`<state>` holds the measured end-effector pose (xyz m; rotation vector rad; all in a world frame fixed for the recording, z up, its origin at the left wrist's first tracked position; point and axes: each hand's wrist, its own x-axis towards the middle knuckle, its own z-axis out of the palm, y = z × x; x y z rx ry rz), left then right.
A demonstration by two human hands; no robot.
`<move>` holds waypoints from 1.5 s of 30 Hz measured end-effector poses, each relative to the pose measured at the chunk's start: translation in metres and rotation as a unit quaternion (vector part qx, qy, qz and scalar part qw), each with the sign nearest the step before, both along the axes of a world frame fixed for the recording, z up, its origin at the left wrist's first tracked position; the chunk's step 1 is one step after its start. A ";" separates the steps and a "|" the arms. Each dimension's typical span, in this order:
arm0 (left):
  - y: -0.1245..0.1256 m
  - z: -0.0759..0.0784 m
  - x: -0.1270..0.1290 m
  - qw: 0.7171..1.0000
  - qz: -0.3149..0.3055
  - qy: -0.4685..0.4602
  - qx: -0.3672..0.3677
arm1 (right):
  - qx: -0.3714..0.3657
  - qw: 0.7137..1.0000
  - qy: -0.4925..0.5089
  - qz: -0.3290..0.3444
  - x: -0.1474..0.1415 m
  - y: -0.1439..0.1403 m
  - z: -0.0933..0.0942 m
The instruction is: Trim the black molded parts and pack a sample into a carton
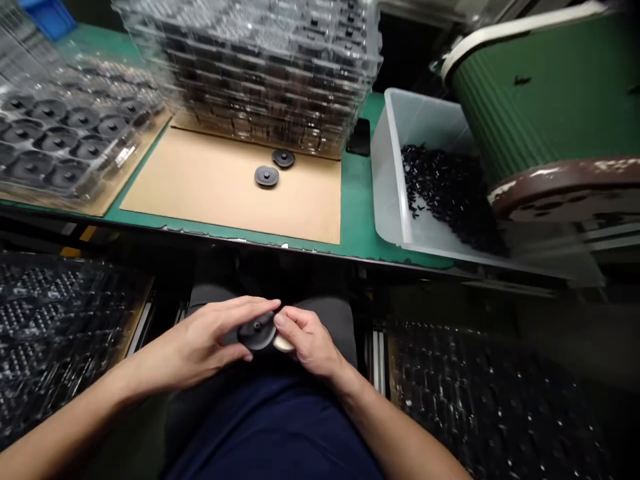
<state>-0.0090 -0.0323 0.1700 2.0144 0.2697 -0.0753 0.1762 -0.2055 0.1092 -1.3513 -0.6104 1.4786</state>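
Over my lap, my left hand [210, 337] holds a black oval rubber-like part [257, 332] with a small raised stud at its centre. The thumb is at its lower edge and the fingers run along the top. Closed beside it is my right hand [310, 340], around a cream-coloured rounded piece [283, 343], mostly hidden by the fingers. Its fingertips meet the right edge of the black part. On the bench ahead, two similar black parts, one nearer [267, 177] and one behind [283, 158], lie on a cardboard sheet [200, 180].
Stacked clear trays [260, 73] rise behind the cardboard. Another tray of black parts [60, 143] sits left. At right are a dark phone [359, 137], a translucent bin [393, 193] with small black pieces, and a tilted green container [545, 100]. More trays flank my legs.
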 end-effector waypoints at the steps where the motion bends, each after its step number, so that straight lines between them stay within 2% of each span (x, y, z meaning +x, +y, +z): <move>1: -0.005 -0.001 -0.003 0.999 0.031 0.008 -0.026 | -0.011 0.999 0.030 -0.001 -0.004 0.001 0.002; 4: -0.020 -0.005 -0.006 0.982 0.156 -0.004 -0.108 | -0.043 0.990 0.130 -0.030 -0.018 0.003 0.008; 7: -0.043 -0.010 -0.001 0.949 0.275 -0.053 -0.146 | -0.046 0.981 0.181 -0.055 -0.027 0.005 0.014; 10: -0.066 -0.015 0.005 0.928 0.318 -0.097 -0.167 | -0.035 0.979 0.188 -0.063 -0.027 0.007 0.020; 12: -0.076 -0.019 0.007 0.921 0.324 -0.119 -0.180 | -0.029 0.982 0.175 -0.057 -0.025 0.007 0.024; 14: -0.082 -0.022 0.009 0.904 0.364 -0.119 -0.189 | -0.019 0.991 0.127 -0.036 -0.023 0.006 0.026; 17: -0.083 -0.022 0.014 0.857 0.451 -0.117 -0.221 | 0.008 0.999 0.040 -0.007 -0.020 0.007 0.025; 19: -0.080 -0.020 0.016 0.824 0.477 -0.140 -0.273 | 0.006 1.000 -0.001 -0.020 -0.018 0.009 0.022; 21: -0.075 -0.016 0.017 0.795 0.481 -0.159 -0.333 | -0.021 0.997 -0.043 -0.055 -0.015 0.012 0.020; 23: -0.070 -0.011 0.016 0.779 0.479 -0.163 -0.372 | -0.026 0.990 -0.093 -0.102 -0.009 0.014 0.022; 26: -0.066 -0.005 0.013 0.787 0.471 -0.158 -0.365 | 0.060 0.981 -0.126 -0.135 -0.002 0.015 0.035; 28: -0.066 -0.002 0.012 0.797 0.466 -0.153 -0.353 | 0.125 0.977 -0.145 -0.092 0.001 0.015 0.047; 30: -0.067 -0.001 0.012 0.801 0.463 -0.148 -0.349 | 0.177 0.960 -0.212 -0.051 0.003 0.016 0.057; 33: -0.069 0.000 0.012 0.803 0.454 -0.144 -0.358 | 0.217 0.916 -0.330 -0.065 0.005 0.018 0.064; 37: -0.070 0.000 0.012 0.793 0.446 -0.140 -0.391 | 0.206 0.930 -0.305 -0.010 0.007 0.018 0.065; 40: -0.071 -0.001 0.011 0.792 0.450 -0.137 -0.388 | 0.195 0.915 -0.352 -0.026 0.007 0.018 0.066; 43: -0.073 -0.002 0.013 0.787 0.454 -0.138 -0.394 | 0.171 0.940 -0.295 0.010 0.007 0.018 0.067; 45: -0.073 -0.002 0.014 0.785 0.453 -0.137 -0.399 | 0.165 0.941 -0.295 0.014 0.008 0.018 0.067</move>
